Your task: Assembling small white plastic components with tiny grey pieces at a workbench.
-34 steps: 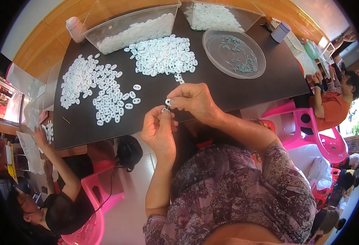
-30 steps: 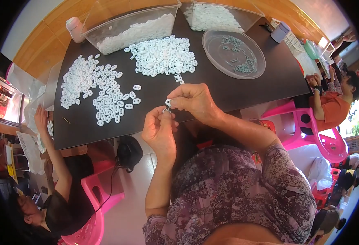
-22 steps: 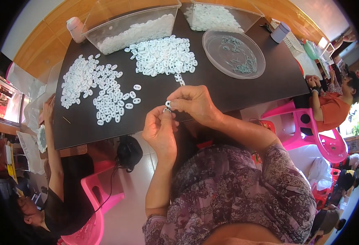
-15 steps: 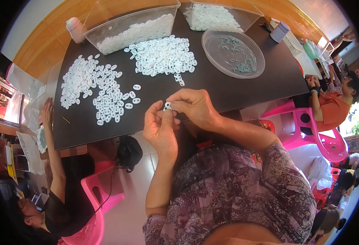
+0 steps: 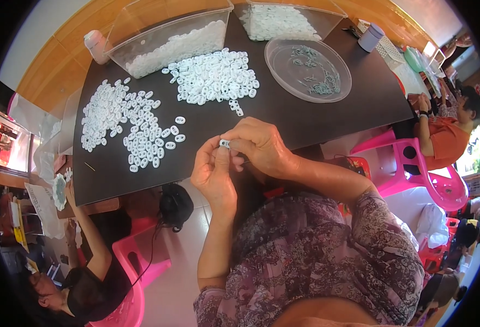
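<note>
A small white oval plastic piece with two holes [image 5: 225, 143] is pinched between both my hands, just off the near table edge. My left hand [image 5: 215, 177] is closed, its thumb and fingertips on the piece from the left. My right hand [image 5: 262, 146] is closed too, its thumb and forefinger against the piece's right end. Fingers cover part of it. Ahead, a dense heap of similar white pieces [image 5: 216, 76] lies on the dark table, with a few trailing toward me. Two more groups of white ovals [image 5: 102, 111] spread out to the left.
A round clear tray [image 5: 274, 82] with small grey-green bits stands ahead right. Two clear bins of white pieces line the back: a left bin [image 5: 158, 32] and a right bin [image 5: 327, 23]. Bottles stand at both back corners. Co-workers sit left and right near pink chairs [image 5: 436, 185].
The white piece has turned from slanted to nearly level in my fingers. At left, a co-worker's hand has drawn back from the table's edge. The view has shifted slightly.
</note>
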Demonstrator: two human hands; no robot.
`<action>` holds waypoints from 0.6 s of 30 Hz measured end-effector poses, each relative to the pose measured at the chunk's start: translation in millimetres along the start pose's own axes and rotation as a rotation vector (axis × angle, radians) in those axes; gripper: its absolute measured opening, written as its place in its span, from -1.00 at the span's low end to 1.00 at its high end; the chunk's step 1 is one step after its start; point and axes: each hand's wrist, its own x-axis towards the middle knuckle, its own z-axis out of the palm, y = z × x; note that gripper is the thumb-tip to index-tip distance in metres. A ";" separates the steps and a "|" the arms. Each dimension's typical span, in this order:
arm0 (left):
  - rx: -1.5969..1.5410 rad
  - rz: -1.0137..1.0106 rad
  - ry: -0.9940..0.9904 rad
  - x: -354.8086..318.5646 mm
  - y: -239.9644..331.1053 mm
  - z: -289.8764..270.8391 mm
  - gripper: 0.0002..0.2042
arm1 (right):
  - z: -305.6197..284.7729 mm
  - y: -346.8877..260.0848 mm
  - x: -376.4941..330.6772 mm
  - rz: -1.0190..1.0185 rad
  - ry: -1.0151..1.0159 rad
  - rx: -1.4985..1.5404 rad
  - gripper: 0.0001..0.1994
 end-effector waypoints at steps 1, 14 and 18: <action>-0.008 -0.013 -0.028 -1.0 0.1 -1.4 -0.80 | -0.2 -2.0 0.0 0.038 0.002 0.029 -0.87; 0.048 -0.034 -0.067 -2.5 0.2 0.1 -0.75 | -6.0 2.4 -5.4 0.362 -0.063 0.460 -0.89; 0.016 -0.022 -0.066 -2.3 -2.7 0.8 -0.75 | -9.4 3.6 -6.7 0.107 -0.069 0.150 -0.86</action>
